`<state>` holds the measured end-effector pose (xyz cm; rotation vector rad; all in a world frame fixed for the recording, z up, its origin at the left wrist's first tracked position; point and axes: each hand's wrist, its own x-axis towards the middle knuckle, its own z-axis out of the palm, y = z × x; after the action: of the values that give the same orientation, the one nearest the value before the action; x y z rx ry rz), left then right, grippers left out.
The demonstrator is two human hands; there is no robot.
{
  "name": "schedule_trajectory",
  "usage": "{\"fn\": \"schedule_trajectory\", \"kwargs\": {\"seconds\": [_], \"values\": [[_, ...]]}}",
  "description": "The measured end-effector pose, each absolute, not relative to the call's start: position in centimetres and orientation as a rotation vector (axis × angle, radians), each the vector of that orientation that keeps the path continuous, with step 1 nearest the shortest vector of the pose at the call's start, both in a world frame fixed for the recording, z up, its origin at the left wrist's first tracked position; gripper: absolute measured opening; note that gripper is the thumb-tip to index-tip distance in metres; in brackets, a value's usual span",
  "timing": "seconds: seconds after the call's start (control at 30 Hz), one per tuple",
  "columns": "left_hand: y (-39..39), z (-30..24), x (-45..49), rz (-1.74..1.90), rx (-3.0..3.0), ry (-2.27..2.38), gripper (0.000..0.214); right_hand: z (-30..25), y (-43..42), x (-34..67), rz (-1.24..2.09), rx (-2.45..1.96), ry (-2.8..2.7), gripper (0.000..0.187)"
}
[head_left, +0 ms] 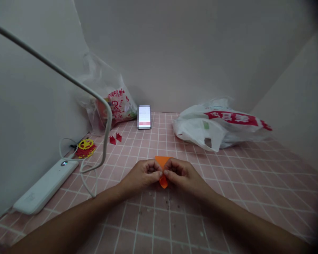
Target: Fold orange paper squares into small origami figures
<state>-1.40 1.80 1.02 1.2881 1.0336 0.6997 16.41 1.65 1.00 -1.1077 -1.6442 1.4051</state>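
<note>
1. An orange paper piece (163,169) is sitting pinched between both hands, low over the pink gridded worktop (254,176).
2. The left hand (140,174) and right hand (182,173) are pressing their fingers together on it (knuckles nearly meeting).
3. Beyond, a phone (144,117) is standing, two plastic bags flanking it.

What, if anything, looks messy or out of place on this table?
Nothing much. Dark specks dot the cloth below the left hand and right hand, which pinch an orange paper. A white cable lies in loose loops by the lamp base.
</note>
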Motion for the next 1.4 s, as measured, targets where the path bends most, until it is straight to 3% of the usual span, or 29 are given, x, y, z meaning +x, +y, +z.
{"fn": "schedule_trajectory", "kwargs": {"seconds": [0.33,0.5,0.7,0.93,1.1,1.4], "values": [[2.1,0.9,-1.8,0.626,1.376,1.022,0.014,1.0,1.4,16.6,1.336,-1.129,-1.767,0.016],[1.8,0.3,-1.5,0.917,1.301,1.008,0.026,1.2,1.6,16.3,1.305,-1.153,-1.239,0.023],[0.5,-0.4,-0.6,1.004,1.507,1.067,0.047,0.8,1.1,15.3,1.468,-1.049,-0.832,0.029],[0.4,0.1,-0.9,1.132,1.591,1.175,0.014,0.8,-1.1,14.1,1.58,-0.988,-0.828,0.028],[0.3,0.3,-1.0,1.138,1.557,1.154,0.018,0.0,-1.3,13.9,1.65,-1.037,-0.865,0.023],[0.3,1.1,-0.6,1.074,1.303,1.072,0.02,-0.9,-1.6,13.8,1.733,-1.029,-1.011,0.037]]}}
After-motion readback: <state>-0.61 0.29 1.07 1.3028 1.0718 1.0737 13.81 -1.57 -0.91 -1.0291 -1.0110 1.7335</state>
